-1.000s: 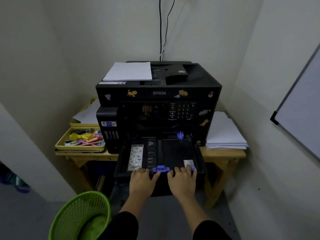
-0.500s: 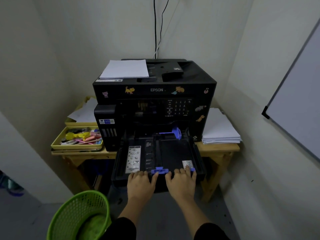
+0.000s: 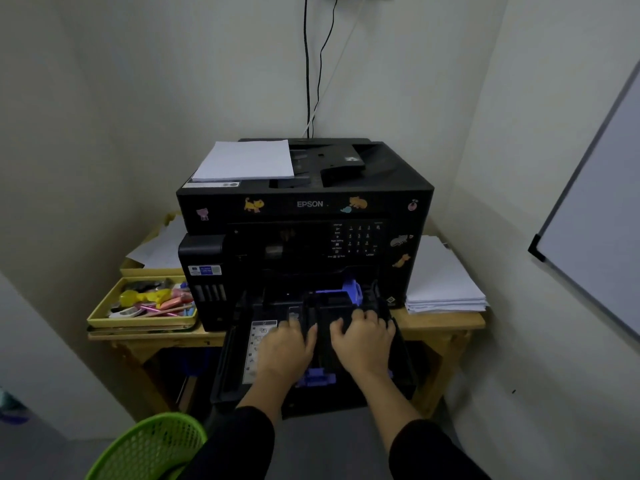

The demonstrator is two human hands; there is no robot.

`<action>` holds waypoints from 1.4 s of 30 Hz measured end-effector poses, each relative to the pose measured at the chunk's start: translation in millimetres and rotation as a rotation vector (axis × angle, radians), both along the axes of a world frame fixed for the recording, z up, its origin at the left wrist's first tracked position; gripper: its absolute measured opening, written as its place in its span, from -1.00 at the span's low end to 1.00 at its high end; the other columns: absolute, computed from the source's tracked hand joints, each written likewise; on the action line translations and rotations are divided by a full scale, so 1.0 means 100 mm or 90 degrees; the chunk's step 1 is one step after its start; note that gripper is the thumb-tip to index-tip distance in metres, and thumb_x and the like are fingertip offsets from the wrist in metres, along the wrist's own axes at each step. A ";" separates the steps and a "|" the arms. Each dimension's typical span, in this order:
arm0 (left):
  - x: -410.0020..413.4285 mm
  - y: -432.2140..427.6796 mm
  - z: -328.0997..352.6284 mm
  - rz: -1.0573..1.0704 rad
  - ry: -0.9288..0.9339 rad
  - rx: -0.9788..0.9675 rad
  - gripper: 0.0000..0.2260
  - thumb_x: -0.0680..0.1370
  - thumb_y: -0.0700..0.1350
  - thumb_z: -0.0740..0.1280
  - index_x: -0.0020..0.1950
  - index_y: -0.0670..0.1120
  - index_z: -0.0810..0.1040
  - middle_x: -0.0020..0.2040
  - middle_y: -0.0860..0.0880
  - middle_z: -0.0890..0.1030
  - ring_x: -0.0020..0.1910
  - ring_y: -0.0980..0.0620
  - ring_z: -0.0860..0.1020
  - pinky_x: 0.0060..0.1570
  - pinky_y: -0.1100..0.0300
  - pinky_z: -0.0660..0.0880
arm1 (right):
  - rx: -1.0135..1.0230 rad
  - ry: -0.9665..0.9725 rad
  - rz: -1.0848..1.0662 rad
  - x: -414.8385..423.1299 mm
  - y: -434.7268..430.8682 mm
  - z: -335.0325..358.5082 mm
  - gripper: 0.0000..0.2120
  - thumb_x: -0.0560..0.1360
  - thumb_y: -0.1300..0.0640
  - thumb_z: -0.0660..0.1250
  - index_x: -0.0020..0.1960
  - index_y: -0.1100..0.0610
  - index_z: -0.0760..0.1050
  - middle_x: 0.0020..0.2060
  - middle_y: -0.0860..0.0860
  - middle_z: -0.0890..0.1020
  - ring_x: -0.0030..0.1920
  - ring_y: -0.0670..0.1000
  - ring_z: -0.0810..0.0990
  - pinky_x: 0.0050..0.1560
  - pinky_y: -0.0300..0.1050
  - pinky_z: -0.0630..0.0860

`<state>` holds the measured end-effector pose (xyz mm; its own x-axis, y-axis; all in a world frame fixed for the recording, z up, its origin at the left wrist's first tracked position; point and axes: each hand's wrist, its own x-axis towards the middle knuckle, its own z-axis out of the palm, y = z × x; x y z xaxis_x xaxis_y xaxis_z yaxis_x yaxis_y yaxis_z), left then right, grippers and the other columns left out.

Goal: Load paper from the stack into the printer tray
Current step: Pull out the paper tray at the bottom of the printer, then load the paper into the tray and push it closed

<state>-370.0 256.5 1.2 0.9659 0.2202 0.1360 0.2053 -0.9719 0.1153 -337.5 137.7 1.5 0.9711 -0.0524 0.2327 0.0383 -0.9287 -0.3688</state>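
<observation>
The black Epson printer [image 3: 304, 202] stands on a wooden table [image 3: 446, 323]. Its black paper tray [image 3: 225, 368] is pulled out toward me and holds no paper. Over the tray's floor, my left hand [image 3: 285, 351] and my right hand [image 3: 362, 344] lie side by side, palms down, fingers spread, holding nothing. A blue guide [image 3: 351, 292] stands at the tray's back, and another blue guide [image 3: 317, 377] shows between my wrists at the front. The white paper stack [image 3: 443, 282] lies on the table right of the printer. More white sheets [image 3: 246, 161] rest on the printer's top left.
A yellow tray [image 3: 138, 320] of small colourful items sits left of the printer, with loose papers [image 3: 162, 247] behind it. A green mesh basket [image 3: 149, 448] stands on the floor at lower left. A whiteboard [image 3: 595, 237] hangs on the right wall. Cables [image 3: 308, 81] run up the back wall.
Both hands have moved from the tray's front edge forward into the tray, over its floor. The tray stands further out of the printer than one second ago.
</observation>
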 end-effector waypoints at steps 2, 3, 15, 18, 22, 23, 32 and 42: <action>0.19 0.01 0.16 -0.002 -0.052 -0.007 -0.57 0.64 0.14 0.03 0.22 -0.15 0.46 0.14 -0.12 0.59 0.13 -0.07 0.57 0.06 0.14 0.48 | 0.014 -0.036 0.010 0.25 0.03 0.16 -0.64 0.43 -0.02 0.24 -0.05 0.25 0.64 -0.13 0.19 0.67 -0.09 0.22 0.64 0.26 0.20 0.39; 0.29 0.02 0.25 -0.003 -0.088 -0.014 -0.59 0.63 0.12 0.05 0.22 -0.17 0.46 0.13 -0.13 0.58 0.12 -0.09 0.56 0.06 0.13 0.48 | 0.025 -0.068 0.019 0.37 0.05 0.25 -0.65 0.43 0.00 0.24 -0.08 0.26 0.63 -0.16 0.20 0.66 -0.12 0.23 0.64 0.24 0.20 0.42; 1.50 0.71 1.62 0.010 -0.376 0.043 -0.54 0.51 0.07 0.05 0.05 -0.26 0.54 0.00 -0.21 0.60 0.00 -0.21 0.56 -0.07 -0.01 0.52 | 0.142 -0.262 0.101 1.50 0.79 1.64 -0.71 0.54 0.10 0.17 0.15 0.21 0.51 0.09 0.14 0.58 0.26 0.16 0.43 0.44 0.27 -0.02; 1.77 1.06 1.83 0.058 -0.349 0.049 -0.62 0.59 0.03 0.15 0.20 -0.25 0.46 0.17 -0.19 0.53 0.17 -0.19 0.46 0.08 0.00 0.42 | 0.149 -0.229 0.108 1.79 1.05 1.87 -0.70 0.55 0.09 0.14 0.18 0.20 0.48 0.12 0.13 0.56 0.25 0.15 0.40 0.43 0.21 0.07; 2.10 1.53 1.98 0.106 -0.291 0.051 -0.64 0.60 0.01 0.15 0.21 -0.25 0.43 0.20 -0.20 0.49 0.20 -0.18 0.42 0.15 0.00 0.38 | 0.179 -0.138 0.091 2.15 1.38 2.03 -0.71 0.56 0.10 0.13 0.19 0.22 0.45 0.17 0.17 0.54 0.24 0.19 0.41 0.28 0.14 0.27; 2.17 1.63 2.01 0.117 -0.265 0.042 -0.64 0.60 0.00 0.14 0.22 -0.25 0.42 0.21 -0.20 0.48 0.22 -0.18 0.41 0.17 0.00 0.38 | 0.193 -0.108 0.088 2.23 1.46 2.06 -0.71 0.57 0.11 0.13 0.20 0.24 0.45 0.19 0.18 0.53 0.25 0.20 0.41 0.26 0.14 0.31; 2.53 2.08 2.03 0.236 -0.041 -0.106 -0.53 0.51 0.00 0.15 0.36 -0.19 0.33 0.35 -0.21 0.38 0.34 -0.20 0.33 0.30 -0.03 0.28 | 0.407 0.152 0.052 2.87 1.86 2.03 -0.71 0.55 0.27 0.17 0.21 0.37 0.47 0.17 0.24 0.57 0.07 0.20 0.59 -0.09 -0.08 0.48; 2.71 2.04 2.08 0.297 -0.003 -0.142 -0.46 0.40 0.09 0.20 0.30 -0.18 0.40 0.28 -0.18 0.38 0.27 -0.20 0.33 0.25 -0.04 0.28 | 0.330 0.253 0.066 3.08 2.10 2.28 -0.88 0.52 0.24 0.14 -0.02 0.26 0.42 -0.32 0.08 0.40 -0.38 0.03 0.38 -0.18 -0.12 0.39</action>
